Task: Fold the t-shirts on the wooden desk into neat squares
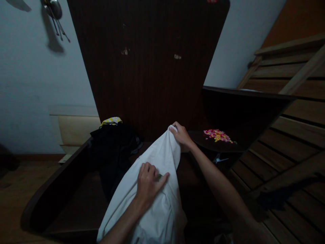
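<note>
A large white cloth stretches from the bottom edge up to the middle of the view, creased and drawn to a peak at its far end. That far tip is pinched in my right hand, with the thumb and fingers closed on the fabric. My left hand lies over the middle of the cloth, its fingers loosely bent and its thumb spread away from them. What kind of cloth article it is, I cannot tell. Left of it, a heap of black clothing rests on the dark wooden seat.
A yellow and white patterned cloth tops the black heap. Behind rises a tall dark wooden panel. Small pink and yellow pieces lie on a dark shelf at right. A slatted wooden frame leans along the right side.
</note>
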